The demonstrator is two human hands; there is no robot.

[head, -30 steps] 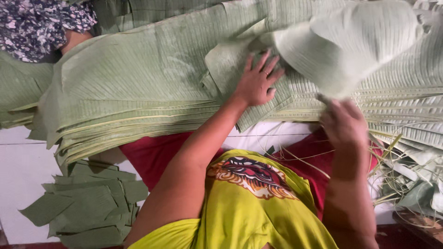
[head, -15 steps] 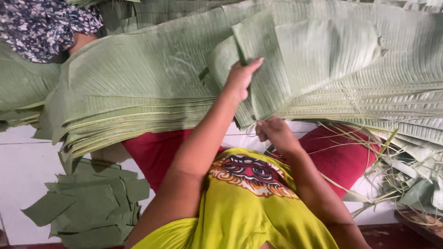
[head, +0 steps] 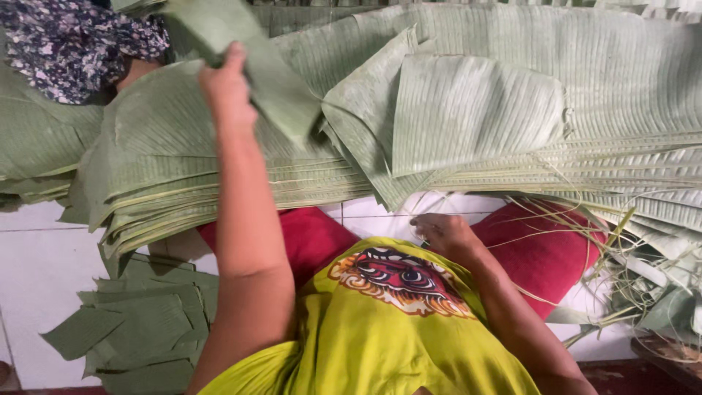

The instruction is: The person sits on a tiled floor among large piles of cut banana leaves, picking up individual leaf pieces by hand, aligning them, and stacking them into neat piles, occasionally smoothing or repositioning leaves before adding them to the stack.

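My left hand [head: 228,89] is raised at the upper left, gripping a folded green banana leaf piece [head: 252,62] that it lifts above the big stack of banana leaves [head: 512,95]. My right hand [head: 444,232] rests low near my lap, fingers curled, close to the front edge of the stack; I cannot tell if it holds anything small. A folded leaf section [head: 468,110] lies on top of the stack in the middle.
A pile of cut leaf pieces [head: 139,322] lies on the white tiled floor [head: 36,263] at lower left. Another person's floral sleeve [head: 66,44] shows at top left. Leaf ribs and scraps [head: 643,278] litter the right. Red cloth [head: 541,249] covers my legs.
My left hand has taken a leaf piece off the stack and swung it up and to the left. My right hand has drawn back from the stack toward my lap.
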